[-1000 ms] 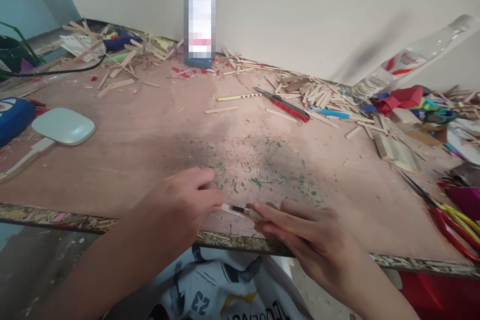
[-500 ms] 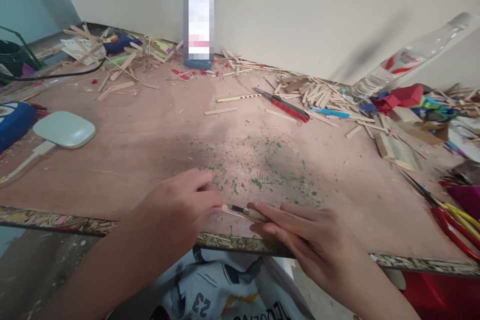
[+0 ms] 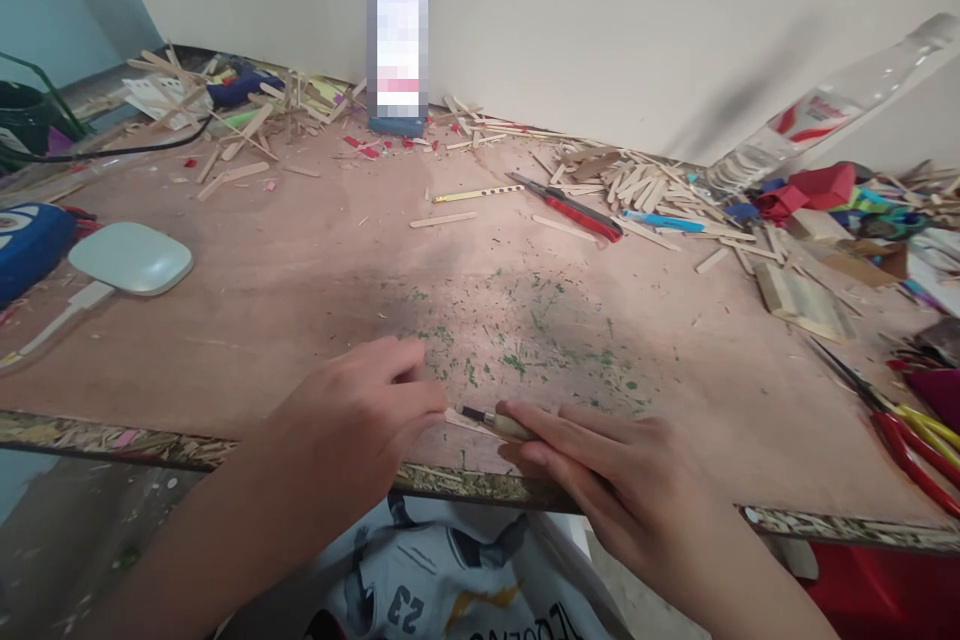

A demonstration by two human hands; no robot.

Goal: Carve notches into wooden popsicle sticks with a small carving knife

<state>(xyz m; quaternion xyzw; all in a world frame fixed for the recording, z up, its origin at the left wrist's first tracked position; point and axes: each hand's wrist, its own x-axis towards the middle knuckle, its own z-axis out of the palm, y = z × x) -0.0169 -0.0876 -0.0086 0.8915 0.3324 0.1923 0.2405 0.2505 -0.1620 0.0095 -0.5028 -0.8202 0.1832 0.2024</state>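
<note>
Near the front edge of the plywood table [image 3: 300, 280], my left hand [image 3: 360, 415] is closed, pinching a small wooden stick [image 3: 455, 417] flat against the board. My right hand [image 3: 607, 475] is wrapped round a craft knife [image 3: 491, 420] with a pale handle and dark tip. The knife's tip touches the stick right beside my left fingertips. Green specks lie scattered on the board just beyond both hands.
A pile of wooden sticks [image 3: 637, 185] and red-handled pliers [image 3: 574, 210] lie at the back. Red and yellow scissors [image 3: 900, 420] sit at the right, a pale flat device [image 3: 131, 258] at the left. A plastic bottle [image 3: 825, 110] leans on the wall.
The knife tip has crept slightly left along the stick toward my left fingers. Both hands otherwise stay in place.
</note>
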